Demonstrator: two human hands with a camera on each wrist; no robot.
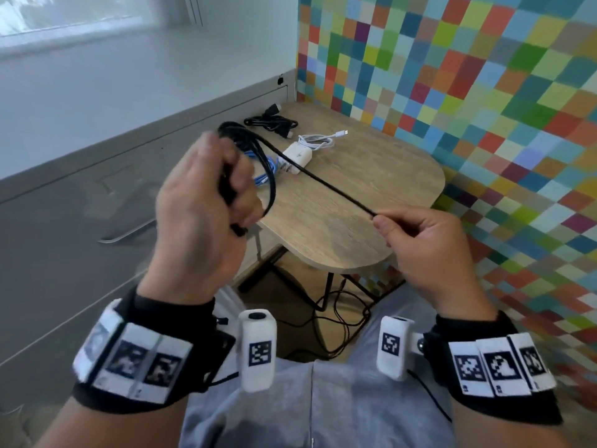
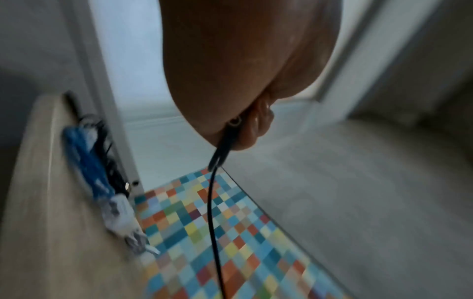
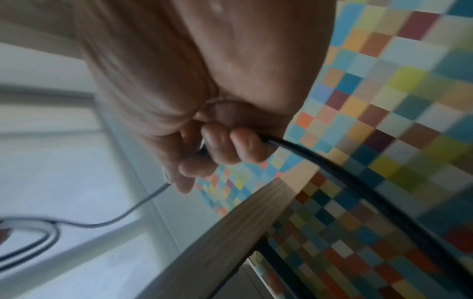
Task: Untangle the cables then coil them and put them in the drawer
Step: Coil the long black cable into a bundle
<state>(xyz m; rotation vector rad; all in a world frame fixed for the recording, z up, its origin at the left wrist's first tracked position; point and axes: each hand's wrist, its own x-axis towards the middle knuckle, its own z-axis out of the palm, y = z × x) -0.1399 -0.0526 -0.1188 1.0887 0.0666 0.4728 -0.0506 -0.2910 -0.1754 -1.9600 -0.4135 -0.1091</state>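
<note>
Head view: black cable [image 1: 336, 190] stretches diagonally from left hand [image 1: 200, 218] to right hand [image 1: 426, 250].

Right hand [image 3: 204, 113] fingers curled, gripping black cable [image 3: 358, 188]; cable exits both sides. Table [image 3: 230, 226] edge below.

A small wooden worktop [image 1: 349, 202] with rounded corners stands against the wall of coloured squares on its right. At its far left corner lies a bundled black cable [image 1: 271, 122] with a plug at each end. Just nearer and to the right lies a coiled white cable [image 1: 318, 141], its connector pointing right. A white charger block [image 1: 298, 155] sits beside that coil, and a blue cable [image 1: 263, 171] lies at the left edge, touching the charger.
</note>
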